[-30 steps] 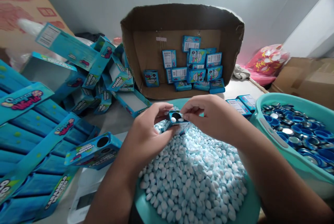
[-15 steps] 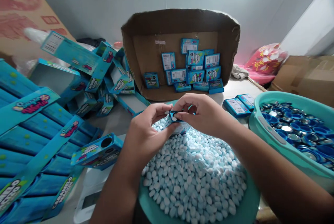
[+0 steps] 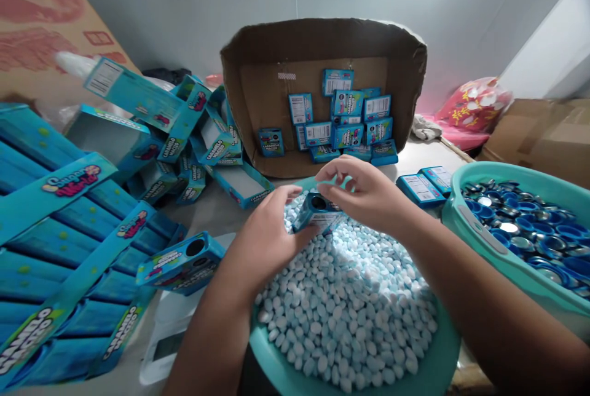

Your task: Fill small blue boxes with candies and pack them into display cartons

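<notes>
left hand (image 3: 265, 233) clasps box (image 3: 318, 214) by its sides, just over candies (image 3: 345, 310) | right hand (image 3: 369, 196) curls at its open end, grip unclear | box looks light, thin card, crushable: hold the flat walls gently

The small box (image 3: 318, 216) is turquoise with a white label, the candies (image 3: 345, 310) pale blue and white in a teal basin (image 3: 276, 360), the caps (image 3: 530, 227) dark blue and silver, the cardboard box (image 3: 262, 79) brown, and the bag (image 3: 470, 107) red with white-and-yellow print.
</notes>
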`<action>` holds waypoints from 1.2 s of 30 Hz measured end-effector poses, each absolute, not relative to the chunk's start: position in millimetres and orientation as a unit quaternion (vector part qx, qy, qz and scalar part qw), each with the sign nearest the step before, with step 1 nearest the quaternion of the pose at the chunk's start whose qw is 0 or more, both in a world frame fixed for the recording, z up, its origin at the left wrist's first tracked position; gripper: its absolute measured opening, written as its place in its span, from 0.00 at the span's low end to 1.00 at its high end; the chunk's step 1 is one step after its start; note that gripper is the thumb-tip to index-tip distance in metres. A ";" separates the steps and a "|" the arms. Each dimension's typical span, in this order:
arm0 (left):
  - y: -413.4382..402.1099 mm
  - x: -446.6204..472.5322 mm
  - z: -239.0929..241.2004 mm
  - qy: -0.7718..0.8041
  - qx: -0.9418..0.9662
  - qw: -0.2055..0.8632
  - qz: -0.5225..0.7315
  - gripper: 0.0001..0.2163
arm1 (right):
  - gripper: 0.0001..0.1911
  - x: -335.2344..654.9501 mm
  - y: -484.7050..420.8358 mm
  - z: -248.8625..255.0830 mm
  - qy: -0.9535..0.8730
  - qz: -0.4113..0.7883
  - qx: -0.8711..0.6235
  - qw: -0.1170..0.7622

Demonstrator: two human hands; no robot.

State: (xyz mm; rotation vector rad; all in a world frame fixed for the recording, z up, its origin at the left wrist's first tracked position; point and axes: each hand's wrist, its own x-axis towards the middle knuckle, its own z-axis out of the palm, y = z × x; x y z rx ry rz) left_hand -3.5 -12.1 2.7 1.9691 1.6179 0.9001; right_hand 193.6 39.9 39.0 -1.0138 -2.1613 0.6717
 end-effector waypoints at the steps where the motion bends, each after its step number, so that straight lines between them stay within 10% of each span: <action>1: -11.3 -5.3 1.5 0.604 0.715 0.209 0.284 0.26 | 0.15 197.0 40.5 38.5 -0.846 0.229 -0.379 0.296; 4: -8.7 -10.2 -4.2 0.619 0.737 0.164 0.214 0.19 | 0.31 205.5 44.6 33.5 -0.902 0.188 -0.346 0.178; 7: -6.7 -13.2 -7.7 0.596 0.768 0.133 0.193 0.10 | 0.21 207.5 48.5 28.9 -0.901 0.175 -0.375 0.128; 16: -13.1 -1.9 11.9 0.556 0.739 0.198 0.325 0.16 | 0.21 199.1 39.7 43.6 -0.906 0.150 -0.291 0.270; 21: -11.7 -4.3 11.1 0.603 0.667 0.164 0.406 0.12 | 0.43 204.4 43.8 31.4 -0.832 0.184 -0.464 0.242; 26: -9.4 -7.6 7.9 0.631 0.631 0.178 0.415 0.15 | 0.25 194.2 39.5 25.3 -0.859 0.205 -0.458 -0.099; 36: -8.3 -7.9 7.7 0.658 0.672 0.153 0.304 0.14 | 0.04 190.5 42.4 31.0 -0.870 0.192 -0.454 -0.018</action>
